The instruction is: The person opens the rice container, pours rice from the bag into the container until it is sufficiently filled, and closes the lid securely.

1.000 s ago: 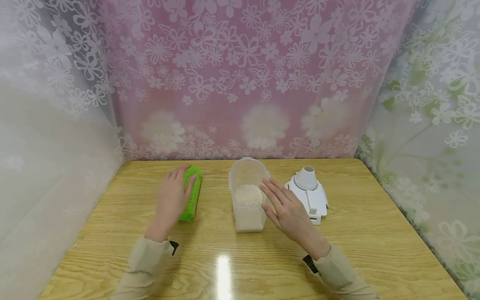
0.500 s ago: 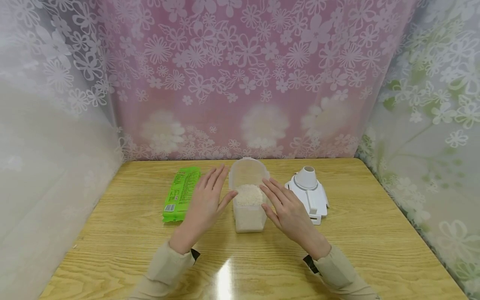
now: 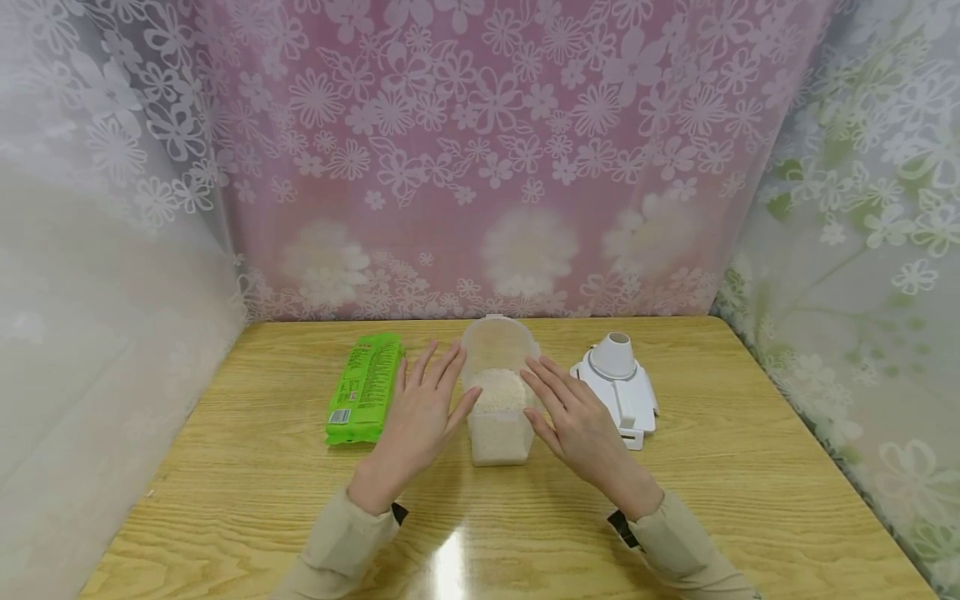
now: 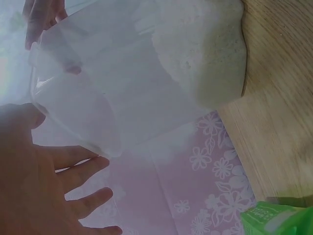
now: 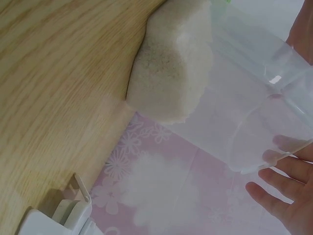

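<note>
A tall clear plastic container (image 3: 498, 343), without a lid on it, stands mid-table. White rice (image 3: 501, 390) fills its lower part. My left hand (image 3: 422, 418) is at the container's left rim, its fingers spread and nearly straight. At the right rim my right hand (image 3: 585, 429) rests with extended fingers. In the left wrist view the left fingers (image 4: 90, 174) lie along the outside of the rim, the thumb near its front edge. The right wrist view has the right fingers (image 5: 288, 171) by the opposite rim, partly seen through clear plastic.
A green printed packet (image 3: 363, 387) lies left of the container, close to the left hand. To the right is a white plastic piece with a cone-shaped spout (image 3: 615, 358). The wooden table (image 3: 247, 467) ends at a floral curtain (image 3: 480, 167) behind.
My left hand has left the green packet, which now lies flat with its printed face up, and has moved right to the container's rim. The right hand has stayed in place.
</note>
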Demonstrator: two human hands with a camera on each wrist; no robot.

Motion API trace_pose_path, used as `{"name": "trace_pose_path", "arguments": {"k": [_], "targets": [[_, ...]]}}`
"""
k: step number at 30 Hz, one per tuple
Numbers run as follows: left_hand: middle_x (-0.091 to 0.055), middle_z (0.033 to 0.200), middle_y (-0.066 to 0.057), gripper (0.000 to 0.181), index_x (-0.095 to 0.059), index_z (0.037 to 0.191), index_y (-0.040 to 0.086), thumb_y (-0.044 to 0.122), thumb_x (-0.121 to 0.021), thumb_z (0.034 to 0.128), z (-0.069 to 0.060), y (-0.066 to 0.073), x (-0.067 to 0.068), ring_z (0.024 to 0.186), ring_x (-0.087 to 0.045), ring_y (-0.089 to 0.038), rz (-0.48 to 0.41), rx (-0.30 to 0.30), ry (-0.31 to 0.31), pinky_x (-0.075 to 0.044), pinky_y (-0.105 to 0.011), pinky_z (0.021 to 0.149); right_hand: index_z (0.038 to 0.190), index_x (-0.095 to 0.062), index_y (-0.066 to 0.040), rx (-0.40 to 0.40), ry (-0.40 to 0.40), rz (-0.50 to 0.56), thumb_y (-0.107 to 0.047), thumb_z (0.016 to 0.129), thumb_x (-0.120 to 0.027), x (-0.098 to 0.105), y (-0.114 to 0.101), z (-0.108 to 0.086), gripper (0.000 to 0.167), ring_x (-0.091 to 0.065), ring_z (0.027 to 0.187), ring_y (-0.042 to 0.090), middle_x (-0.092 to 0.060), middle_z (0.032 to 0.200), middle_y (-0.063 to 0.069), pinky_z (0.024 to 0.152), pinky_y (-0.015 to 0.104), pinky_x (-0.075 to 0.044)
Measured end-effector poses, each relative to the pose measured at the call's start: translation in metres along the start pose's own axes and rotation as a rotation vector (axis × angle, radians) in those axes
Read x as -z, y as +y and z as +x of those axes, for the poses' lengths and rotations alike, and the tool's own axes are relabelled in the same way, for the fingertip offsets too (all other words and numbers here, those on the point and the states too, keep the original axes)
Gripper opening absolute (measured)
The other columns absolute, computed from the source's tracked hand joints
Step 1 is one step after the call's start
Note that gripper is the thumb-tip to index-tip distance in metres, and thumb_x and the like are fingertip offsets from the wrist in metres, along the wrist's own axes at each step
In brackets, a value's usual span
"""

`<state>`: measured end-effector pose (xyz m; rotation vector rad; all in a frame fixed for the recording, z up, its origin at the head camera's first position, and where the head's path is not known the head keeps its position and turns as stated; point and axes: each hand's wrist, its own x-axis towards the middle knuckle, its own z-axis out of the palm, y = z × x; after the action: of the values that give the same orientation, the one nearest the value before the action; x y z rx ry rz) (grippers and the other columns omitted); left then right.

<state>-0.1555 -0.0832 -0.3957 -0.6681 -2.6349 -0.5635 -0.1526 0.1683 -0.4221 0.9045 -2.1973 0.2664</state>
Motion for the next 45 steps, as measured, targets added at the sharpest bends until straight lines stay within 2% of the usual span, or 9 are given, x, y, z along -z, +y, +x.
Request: {"name": "trace_pose_path", "arguments": {"k": [4, 13, 20, 26, 32, 35, 36, 41, 45], "targets": [[-0.046, 0.156, -0.007, 0.056, -0.047, 0.151, 0.007, 0.042, -0.049, 0.1064, 0.0, 0.0, 0.0, 0.15, -0.029, -0.034, 0.006, -0.005, 0.02, -0.018, -0.068, 0.117, 0.14, -0.058, 0.0, -0.005, 0.002, -0.004, -0.044, 0.111, -0.03, -0.001, -0.001, 0.001, 0.06, -0.053, 0.135, 0.034, -0.056, 0.145, 0.018, 0.104, 0.047, -0.048], [-0.049, 0.153, -0.008, 0.052, -0.052, 0.147, 0.007, 0.039, -0.05, 0.1062, 0.001, -0.001, -0.001, 0.147, -0.034, -0.036, 0.01, -0.023, 0.055, -0.022, -0.068, 0.117, 0.139, -0.06, -0.001, 0.013, -0.004, 0.002, -0.046, 0.111, -0.032, 0.005, 0.001, 0.003, 0.059, -0.055, 0.133, 0.034, -0.057, 0.144, 0.017, 0.099, 0.049, -0.051], [-0.048, 0.154, -0.008, 0.053, -0.051, 0.148, 0.007, 0.039, -0.05, 0.1063, 0.001, -0.002, -0.001, 0.147, -0.033, -0.037, -0.006, -0.014, 0.035, -0.021, -0.069, 0.116, 0.141, -0.059, -0.006, 0.05, -0.054, 0.078, -0.052, 0.108, -0.034, 0.013, 0.015, 0.003, 0.062, -0.055, 0.132, 0.031, -0.056, 0.146, 0.013, 0.102, 0.051, -0.049], [-0.048, 0.154, -0.008, 0.053, -0.051, 0.148, 0.007, 0.04, -0.048, 0.1068, 0.002, -0.002, -0.002, 0.147, -0.035, -0.037, -0.014, -0.014, 0.028, -0.021, -0.069, 0.116, 0.138, -0.062, -0.005, 0.061, 0.029, 0.058, -0.047, 0.107, -0.043, 0.022, 0.029, 0.002, 0.056, -0.061, 0.121, 0.032, -0.061, 0.14, 0.014, 0.102, 0.047, -0.047], [-0.047, 0.155, -0.008, 0.053, -0.049, 0.149, 0.007, 0.039, -0.05, 0.1067, 0.002, -0.001, 0.0, 0.147, -0.034, -0.037, -0.044, -0.009, 0.022, -0.02, -0.069, 0.117, 0.121, -0.069, -0.001, -0.073, 0.098, -0.039, -0.039, 0.11, -0.043, 0.033, 0.054, -0.004, 0.048, -0.066, 0.099, 0.036, -0.068, 0.115, 0.017, 0.084, 0.048, -0.056], [-0.046, 0.155, -0.009, 0.054, -0.049, 0.149, 0.006, 0.04, -0.05, 0.1068, 0.003, -0.001, 0.0, 0.146, -0.035, -0.038, -0.052, -0.008, 0.013, -0.019, -0.069, 0.117, 0.112, -0.068, 0.0, -0.146, 0.079, -0.118, -0.04, 0.11, -0.042, 0.036, 0.065, -0.01, 0.048, -0.067, 0.086, 0.036, -0.067, 0.103, 0.018, 0.07, 0.048, -0.057], [-0.046, 0.155, -0.009, 0.055, -0.048, 0.15, 0.006, 0.04, -0.05, 0.1067, 0.002, -0.001, 0.0, 0.146, -0.035, -0.039, -0.049, -0.009, 0.011, -0.02, -0.069, 0.117, 0.11, -0.068, 0.0, -0.166, 0.07, -0.137, -0.037, 0.109, -0.046, 0.036, 0.068, -0.012, 0.043, -0.066, 0.082, 0.036, -0.067, 0.099, 0.018, 0.066, 0.048, -0.057], [-0.045, 0.156, -0.009, 0.056, -0.046, 0.151, 0.006, 0.04, -0.049, 0.1072, 0.002, -0.001, -0.001, 0.145, -0.036, -0.04, -0.052, -0.005, -0.001, -0.021, -0.068, 0.117, 0.101, -0.067, -0.001, -0.241, -0.032, -0.223, -0.02, 0.095, -0.07, 0.033, 0.076, -0.021, 0.02, -0.062, 0.068, 0.032, -0.063, 0.087, 0.015, 0.052, 0.041, -0.05], [-0.044, 0.156, -0.009, 0.055, -0.045, 0.152, 0.007, 0.04, -0.048, 0.1075, 0.002, -0.001, 0.0, 0.144, -0.037, -0.04, -0.062, 0.001, -0.002, -0.02, -0.068, 0.117, 0.099, -0.065, -0.001, -0.322, -0.166, -0.255, -0.017, 0.09, -0.076, 0.03, 0.08, -0.028, 0.021, -0.056, 0.059, 0.027, -0.062, 0.083, 0.013, 0.044, 0.036, -0.043]]}}
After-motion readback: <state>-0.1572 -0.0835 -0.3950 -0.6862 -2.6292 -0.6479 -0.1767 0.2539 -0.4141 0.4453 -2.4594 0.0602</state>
